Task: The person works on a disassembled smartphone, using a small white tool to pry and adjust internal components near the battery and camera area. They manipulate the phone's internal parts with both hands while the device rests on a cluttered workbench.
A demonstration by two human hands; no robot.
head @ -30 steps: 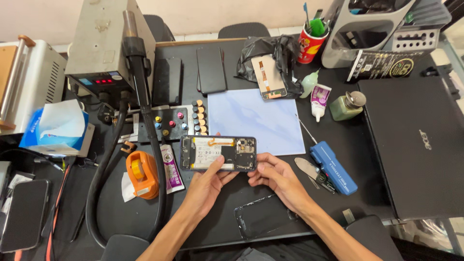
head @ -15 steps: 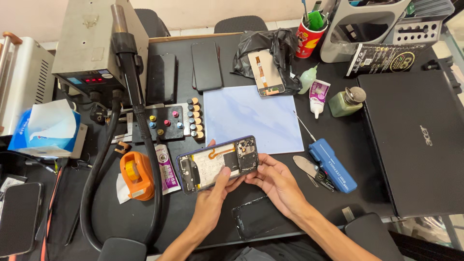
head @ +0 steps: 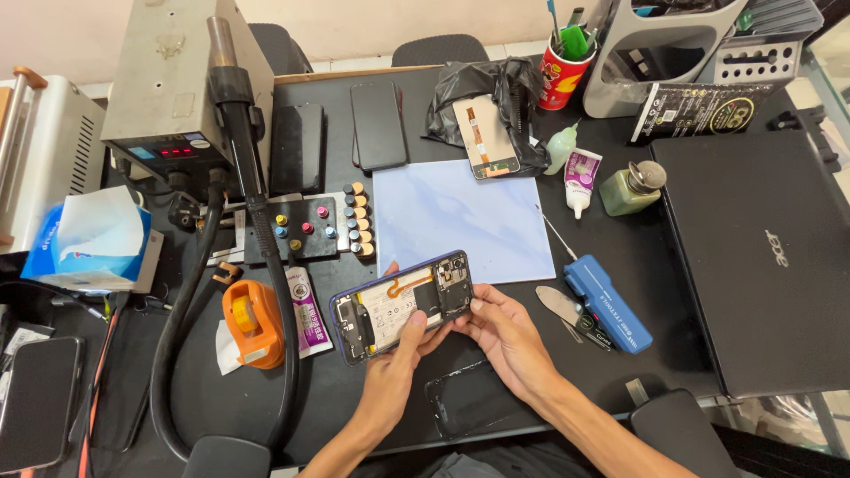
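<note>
An opened smartphone (head: pixel 403 304) with a blue frame, its back removed and its inner boards and an orange flex cable showing, is held tilted just above the black table (head: pixel 354 389). My left hand (head: pixel 398 358) grips its lower edge with the thumb on the inside. My right hand (head: pixel 505 332) holds its right end near the camera module. A black phone back cover (head: pixel 465 398) lies on the table under my wrists.
A light blue work mat (head: pixel 460 217) lies behind the phone. A hot-air station (head: pixel 181 84) with a thick black hose (head: pixel 274 292), an orange tape dispenser (head: pixel 251 323), a glue tube (head: pixel 305 314), a blue tool case (head: pixel 611 305), a closed laptop (head: pixel 761 257) and spare phones (head: pixel 378 124) surround it.
The phone has tilted and shifted slightly toward me between my hands. My left thumb now lies on its inside, and the camera view has moved a little.
</note>
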